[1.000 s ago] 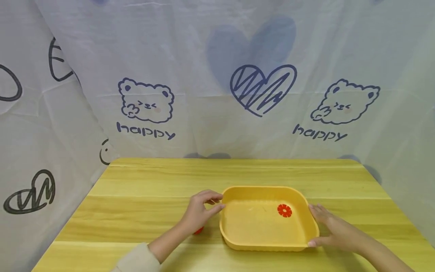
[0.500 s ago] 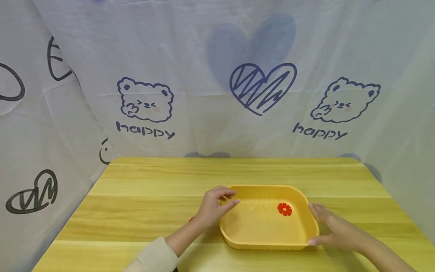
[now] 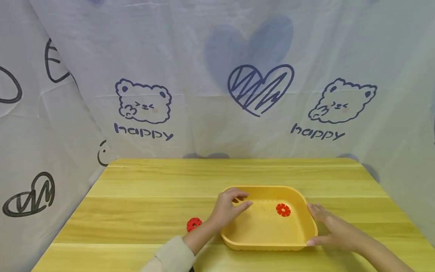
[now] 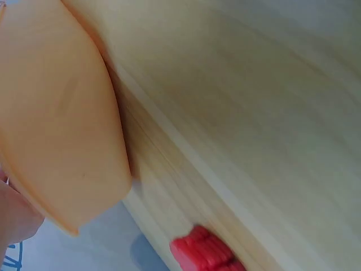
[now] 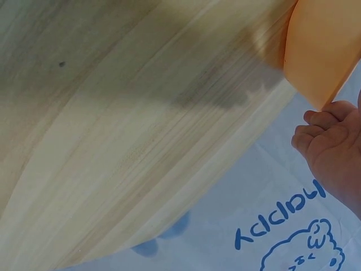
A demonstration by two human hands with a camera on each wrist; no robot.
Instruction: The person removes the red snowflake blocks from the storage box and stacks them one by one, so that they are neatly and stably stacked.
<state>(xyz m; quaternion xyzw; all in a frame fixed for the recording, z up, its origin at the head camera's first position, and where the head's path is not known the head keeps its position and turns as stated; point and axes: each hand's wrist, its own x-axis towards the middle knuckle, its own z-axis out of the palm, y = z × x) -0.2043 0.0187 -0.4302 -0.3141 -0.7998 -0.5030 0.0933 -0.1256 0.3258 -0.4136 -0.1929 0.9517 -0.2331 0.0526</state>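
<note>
A shallow yellow plastic tray [image 3: 265, 247] sits on the wooden table, and one red notched snowflake disc [image 3: 283, 210] lies inside it towards the right. My left hand [image 3: 228, 207] is over the tray's left end, thumb and fingers apart with nothing between them. At the opposite end, my right hand [image 3: 334, 228] rests against the tray, fingers extended along the outer wall and thumb at the near corner. Beside my left forearm stand red notched discs [image 3: 194, 224], partly hidden behind it; the left wrist view shows them as a stack of red pieces [image 4: 206, 251].
The wooden table [image 3: 136, 211] carries the tray right of its middle. A white cloth [image 3: 204, 56] with printed bears and hearts hangs behind the table's back edge and along both sides.
My left hand has moved right, from beside the tray's left rim to over its inside. More of the red discs now shows behind my forearm. The right hand stays against the tray.
</note>
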